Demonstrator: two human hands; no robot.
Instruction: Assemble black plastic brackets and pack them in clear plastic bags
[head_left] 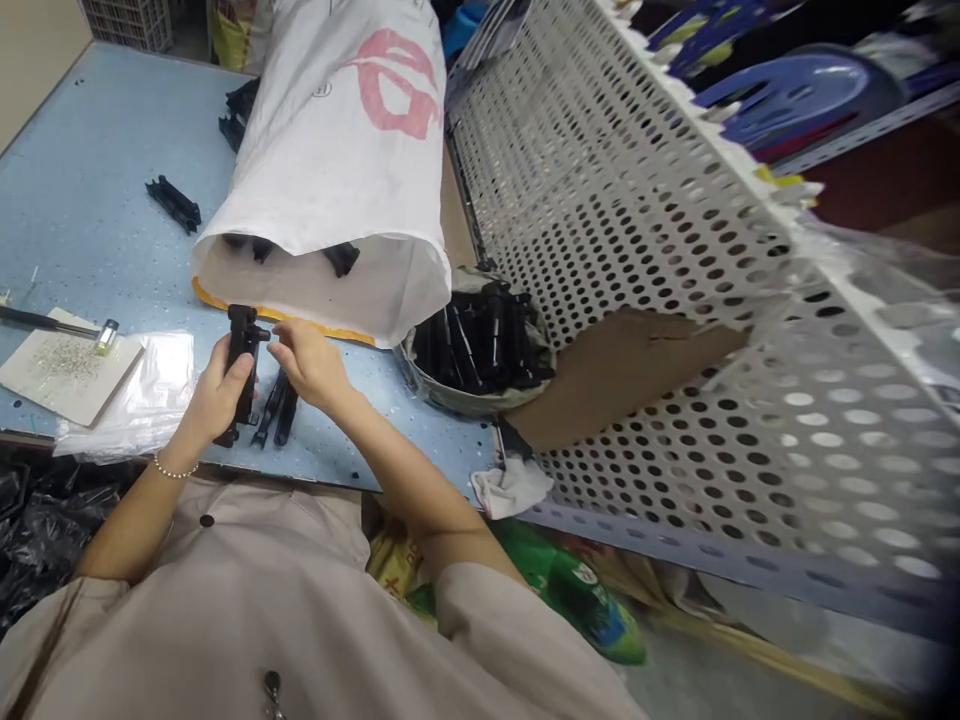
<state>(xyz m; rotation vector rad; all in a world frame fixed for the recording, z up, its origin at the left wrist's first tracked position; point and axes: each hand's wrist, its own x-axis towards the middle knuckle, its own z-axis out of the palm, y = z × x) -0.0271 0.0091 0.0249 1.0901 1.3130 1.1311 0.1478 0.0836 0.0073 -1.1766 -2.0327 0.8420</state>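
Note:
A black plastic part (241, 372) stands upright in my left hand (217, 392), whose fingers are wrapped round it near the table's front edge. Thumb and index finger of my right hand (309, 362) come together at a small peg on the part's upper right side; whether they pinch it is too small to tell. On the table just right of the held part lie more black parts (283, 408). Behind both hands a white sack (337, 180) lies with its mouth towards me, a few black pieces inside.
Right of the sack sits a round bag (480, 400) full of black parts, against a perforated metal panel (637, 200). At left, a square board (71, 368) with small bits lies beside clear plastic bags (161, 385). Another black part (174, 204) lies farther back.

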